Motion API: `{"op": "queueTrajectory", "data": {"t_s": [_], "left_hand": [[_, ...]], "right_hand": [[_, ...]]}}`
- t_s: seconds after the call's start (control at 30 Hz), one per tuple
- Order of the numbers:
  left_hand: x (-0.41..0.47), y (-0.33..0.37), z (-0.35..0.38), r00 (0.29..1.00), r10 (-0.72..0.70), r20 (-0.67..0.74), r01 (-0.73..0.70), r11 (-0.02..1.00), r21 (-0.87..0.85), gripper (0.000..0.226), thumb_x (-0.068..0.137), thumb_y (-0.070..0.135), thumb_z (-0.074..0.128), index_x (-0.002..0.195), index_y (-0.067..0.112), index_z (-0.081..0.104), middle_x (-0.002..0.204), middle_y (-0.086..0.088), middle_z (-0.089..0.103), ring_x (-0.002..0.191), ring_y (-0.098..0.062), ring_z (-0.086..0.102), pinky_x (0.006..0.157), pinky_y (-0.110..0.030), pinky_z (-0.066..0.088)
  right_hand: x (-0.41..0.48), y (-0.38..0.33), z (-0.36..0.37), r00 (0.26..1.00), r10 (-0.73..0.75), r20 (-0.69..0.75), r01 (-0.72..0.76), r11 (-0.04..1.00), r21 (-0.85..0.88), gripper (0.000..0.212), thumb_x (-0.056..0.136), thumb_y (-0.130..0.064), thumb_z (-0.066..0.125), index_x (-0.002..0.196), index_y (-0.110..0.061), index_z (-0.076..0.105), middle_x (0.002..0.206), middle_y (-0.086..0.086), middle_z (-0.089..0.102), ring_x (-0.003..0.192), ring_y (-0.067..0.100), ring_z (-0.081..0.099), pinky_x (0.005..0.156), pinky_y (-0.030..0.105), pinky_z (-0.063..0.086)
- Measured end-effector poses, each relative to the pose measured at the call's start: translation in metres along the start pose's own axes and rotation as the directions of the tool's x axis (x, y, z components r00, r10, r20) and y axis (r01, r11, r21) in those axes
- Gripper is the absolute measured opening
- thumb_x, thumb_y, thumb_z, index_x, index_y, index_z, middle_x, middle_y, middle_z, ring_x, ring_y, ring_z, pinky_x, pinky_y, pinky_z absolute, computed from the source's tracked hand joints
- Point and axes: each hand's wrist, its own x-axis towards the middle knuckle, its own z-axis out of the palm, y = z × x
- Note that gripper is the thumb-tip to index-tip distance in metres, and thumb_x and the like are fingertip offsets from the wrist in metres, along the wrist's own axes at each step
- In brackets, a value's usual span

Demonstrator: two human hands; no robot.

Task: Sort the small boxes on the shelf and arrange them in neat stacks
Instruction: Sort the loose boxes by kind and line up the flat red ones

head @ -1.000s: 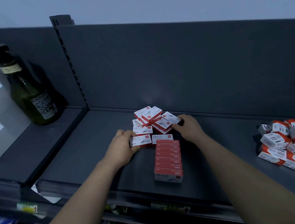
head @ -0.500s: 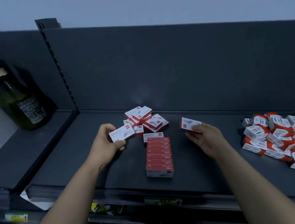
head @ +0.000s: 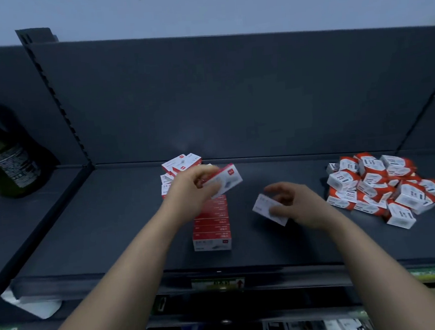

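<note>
A neat row of small red-and-white boxes [head: 211, 227] stands on the dark shelf [head: 117, 224], running from the front toward the back. Behind it lies a loose heap of the same boxes [head: 181, 163]. My left hand [head: 187, 192] holds one such box [head: 224, 181] in the air above the far end of the row. My right hand [head: 296, 203] grips another box [head: 268, 209], white face up, low over the shelf to the right of the row.
A jumble of orange-and-white boxes [head: 384, 185] lies on the shelf at the right. A dark green bottle [head: 5, 166] stands on the neighbouring shelf at the left. The shelf's back panel [head: 231, 93] rises behind; lower shelves with goods sit below the front edge.
My left hand has carried its box rightward, over the row's far end. My right hand has brought its box down and nearer, to the right of the row.
</note>
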Motion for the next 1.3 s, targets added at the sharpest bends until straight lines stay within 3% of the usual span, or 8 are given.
{"op": "queueTrajectory", "data": {"t_s": [0.3,0.43,0.63,0.77,0.87,0.97,1.1,1.3], "left_hand": [[0.016,0.001,0.054,0.991,-0.005,0.133,-0.056,0.891,0.451,0.026,0.082,0.024,0.071,0.109,0.024,0.072,0.101,0.011,0.070,0.093,-0.006,0.063,0.088,-0.027,0.050],[0.020,-0.007,0.061,0.974,-0.049,0.221,-0.087,0.821,0.565,0.024,0.085,0.033,0.067,0.108,0.030,0.071,0.109,0.013,0.070,0.104,-0.006,0.061,0.097,-0.030,0.047],[0.020,-0.020,0.055,0.982,-0.002,0.187,-0.116,0.781,0.614,0.022,0.092,0.036,0.056,0.109,0.039,0.069,0.111,0.017,0.068,0.115,-0.013,0.052,0.108,-0.043,0.030],[0.013,-0.028,0.041,0.998,0.052,0.019,-0.053,0.797,0.601,0.025,0.094,0.033,0.054,0.115,0.037,0.065,0.126,0.016,0.060,0.126,-0.012,0.045,0.110,-0.046,0.024],[0.001,-0.036,0.031,0.999,0.024,-0.049,0.012,0.786,0.619,0.034,0.095,0.035,0.052,0.128,0.035,0.055,0.141,0.014,0.046,0.135,-0.013,0.034,0.113,-0.046,0.019],[-0.010,-0.043,0.026,0.998,-0.031,-0.056,0.057,0.836,0.546,0.044,0.096,0.032,0.052,0.139,0.027,0.045,0.150,0.006,0.034,0.140,-0.017,0.026,0.116,-0.041,0.019],[-0.019,-0.046,0.027,0.995,-0.097,-0.025,0.098,0.911,0.401,0.045,0.097,0.027,0.050,0.141,0.017,0.043,0.145,0.004,0.038,0.133,-0.014,0.036,0.111,-0.027,0.027],[-0.020,-0.048,0.027,0.994,-0.103,-0.045,0.113,0.913,0.393,0.042,0.097,0.029,0.049,0.138,0.019,0.046,0.139,0.005,0.044,0.129,-0.017,0.036,0.110,-0.034,0.029]], "right_hand": [[-0.018,0.020,-0.020,0.998,-0.020,0.061,0.038,0.952,-0.304,0.023,0.070,-0.018,0.081,0.088,-0.023,0.068,0.084,-0.010,0.068,0.073,0.000,0.062,0.063,0.012,0.048],[-0.022,0.028,-0.028,0.997,-0.030,0.075,0.047,0.967,-0.249,0.017,0.074,-0.021,0.080,0.088,-0.023,0.071,0.079,-0.008,0.069,0.063,-0.005,0.059,0.056,0.009,0.044],[-0.009,0.036,-0.007,0.992,-0.117,0.049,0.122,0.987,-0.101,0.043,0.068,-0.016,0.083,0.105,-0.020,0.062,0.090,-0.001,0.067,0.068,0.007,0.061,0.066,0.028,0.053],[0.005,0.034,0.006,0.981,-0.188,0.053,0.194,0.969,-0.154,0.077,0.069,-0.027,0.082,0.134,-0.037,0.042,0.115,-0.012,0.045,0.087,0.007,0.055,0.078,0.009,0.042],[0.012,0.029,0.016,0.962,-0.242,0.127,0.263,0.946,-0.189,0.051,0.076,-0.025,0.076,0.122,-0.032,0.056,0.113,-0.010,0.055,0.096,0.004,0.055,0.090,0.018,0.044],[0.010,0.025,0.022,0.962,-0.228,0.148,0.250,0.956,-0.153,0.030,0.077,-0.025,0.076,0.104,-0.029,0.063,0.098,-0.012,0.064,0.086,0.002,0.059,0.080,0.019,0.048],[0.000,0.019,0.025,0.964,-0.202,0.172,0.216,0.974,-0.066,0.029,0.073,-0.021,0.079,0.098,-0.025,0.065,0.090,-0.010,0.068,0.078,0.001,0.062,0.070,0.012,0.048],[-0.015,0.012,0.034,0.952,-0.185,0.242,0.208,0.976,-0.069,0.030,0.069,-0.022,0.082,0.095,-0.025,0.066,0.090,-0.006,0.068,0.080,0.012,0.064,0.074,0.026,0.053]]}}
